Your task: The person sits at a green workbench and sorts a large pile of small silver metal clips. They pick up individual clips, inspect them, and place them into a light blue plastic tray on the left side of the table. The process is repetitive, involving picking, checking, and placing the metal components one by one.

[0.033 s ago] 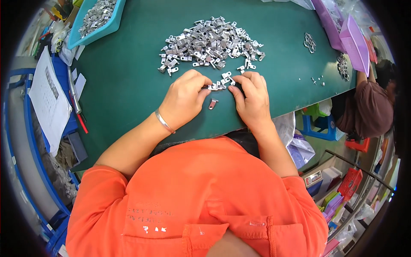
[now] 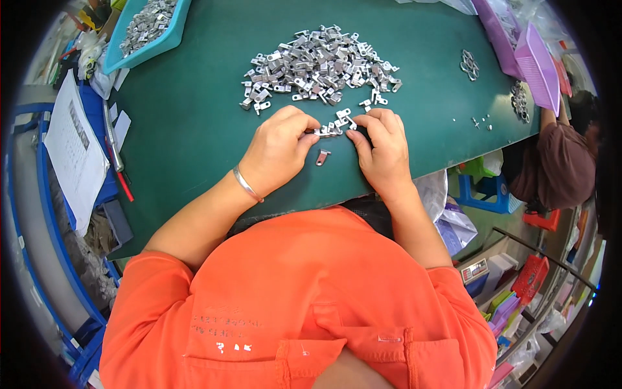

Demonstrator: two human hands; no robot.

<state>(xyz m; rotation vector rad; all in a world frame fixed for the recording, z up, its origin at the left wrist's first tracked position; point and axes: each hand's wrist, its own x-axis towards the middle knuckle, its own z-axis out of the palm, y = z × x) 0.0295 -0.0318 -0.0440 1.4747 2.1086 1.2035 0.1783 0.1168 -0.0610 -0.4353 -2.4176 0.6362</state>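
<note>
My left hand point(image 2: 277, 144) is closed in a pinch at the left end of a short row of small silver metal brackets point(image 2: 331, 131). Opposite it, the thumb and forefinger of my right hand point(image 2: 383, 154) pinch a small metal bracket point(image 2: 352, 123) at the row's right side. Another bracket point(image 2: 342, 115) lies just above the row, between the hands. Closer to me, a single reddish-tinted bracket point(image 2: 322, 157) rests on the green table point(image 2: 207, 117). Beyond my hands is a large heap of similar brackets point(image 2: 317, 65). My fingertips partly hide the row's ends.
A turquoise basket point(image 2: 178, 31) of metal parts stands at the far left, and purple baskets point(image 2: 539, 65) at the far right. Ring-like metal parts point(image 2: 469, 65) lie near them. Papers point(image 2: 78, 149) hang at the left edge. Another person point(image 2: 558, 162) is at the right.
</note>
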